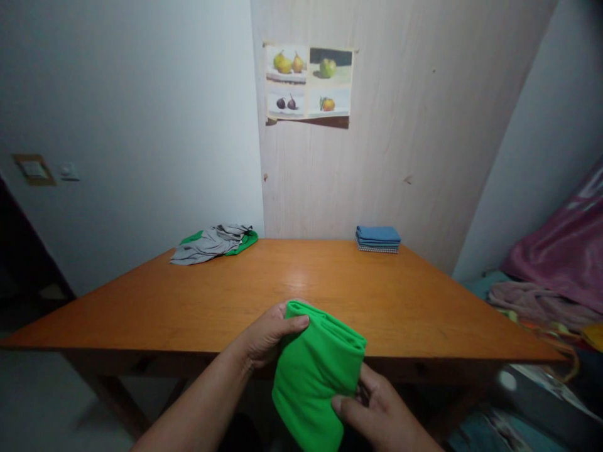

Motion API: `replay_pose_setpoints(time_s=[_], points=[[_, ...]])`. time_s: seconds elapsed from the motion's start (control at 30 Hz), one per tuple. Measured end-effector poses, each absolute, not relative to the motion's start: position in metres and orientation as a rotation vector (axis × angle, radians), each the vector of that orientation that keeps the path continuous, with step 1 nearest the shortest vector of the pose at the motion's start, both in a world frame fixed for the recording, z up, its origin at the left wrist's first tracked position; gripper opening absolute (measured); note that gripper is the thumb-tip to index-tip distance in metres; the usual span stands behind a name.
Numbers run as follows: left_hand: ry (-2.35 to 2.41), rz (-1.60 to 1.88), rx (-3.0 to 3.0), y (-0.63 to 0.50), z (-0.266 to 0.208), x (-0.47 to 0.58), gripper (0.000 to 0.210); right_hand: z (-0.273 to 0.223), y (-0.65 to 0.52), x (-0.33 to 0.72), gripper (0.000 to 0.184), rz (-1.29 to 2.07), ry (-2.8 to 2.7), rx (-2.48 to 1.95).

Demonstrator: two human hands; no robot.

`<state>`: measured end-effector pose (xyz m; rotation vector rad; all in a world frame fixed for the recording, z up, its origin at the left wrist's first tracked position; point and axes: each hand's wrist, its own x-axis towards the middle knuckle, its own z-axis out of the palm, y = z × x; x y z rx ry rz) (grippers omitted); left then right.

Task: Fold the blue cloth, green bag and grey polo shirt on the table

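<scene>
Cloth (313, 383), green and folded, is up by the near side of the table (188, 307), clamped at 2 spots: left hand (266, 333) on its upper corner, right hand (379, 408) opposite, lower.

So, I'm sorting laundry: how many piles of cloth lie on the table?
2: a crumpled pile at the back left and a folded stack at the back right. The held green cloth isn't counted.

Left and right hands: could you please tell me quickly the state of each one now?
Left hand: closed, holding the green cloth near its folded top.
Right hand: closed, holding the same cloth lower, at its right side.
</scene>
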<state>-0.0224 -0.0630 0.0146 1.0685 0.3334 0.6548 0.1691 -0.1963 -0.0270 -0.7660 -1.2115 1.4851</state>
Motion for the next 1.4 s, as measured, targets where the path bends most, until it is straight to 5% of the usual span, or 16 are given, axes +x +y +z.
replay_pose_setpoints(time_s=[0.4, 0.73, 1.0, 1.4], points=[[0.651, 1.018, 0.922, 0.000, 0.025, 0.021, 0.026, -0.003, -0.185, 0.190, 0.055, 1.659, -0.918, -0.817], [1.019, 1.082, 1.717, 0.082, -0.009, 0.080, 0.026, 0.038, -0.116, 0.291, 0.051, 1.205, -0.588, -0.847], [1.158, 0.877, 2.428, 0.096, -0.025, 0.091, 0.018, 0.074, 0.001, 0.381, 0.020, 0.844, -0.357, -0.787], [1.155, 0.775, 2.460, 0.086, -0.025, 0.087, 0.012, 0.076, 0.162, 0.456, 0.011, 0.809, -0.249, -0.757]])
